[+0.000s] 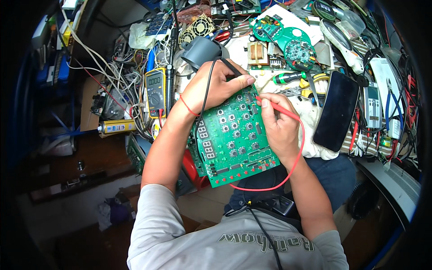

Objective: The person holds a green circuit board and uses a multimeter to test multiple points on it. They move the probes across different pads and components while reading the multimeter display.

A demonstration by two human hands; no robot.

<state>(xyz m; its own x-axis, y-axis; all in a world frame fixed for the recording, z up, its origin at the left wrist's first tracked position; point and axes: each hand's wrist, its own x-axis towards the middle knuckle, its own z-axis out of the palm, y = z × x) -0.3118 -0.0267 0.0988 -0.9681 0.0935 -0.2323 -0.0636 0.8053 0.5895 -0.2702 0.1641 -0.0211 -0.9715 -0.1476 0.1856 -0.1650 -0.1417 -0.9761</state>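
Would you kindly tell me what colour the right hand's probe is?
The probe in the right hand is red, as the head view shows.

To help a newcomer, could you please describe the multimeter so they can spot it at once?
Start from the large green circuit board at the picture's centre. Look to its upper left, where the multimeter sits beside tangled wires. It is yellow-edged, and its display and round dial set it apart from the yellow can nearby.
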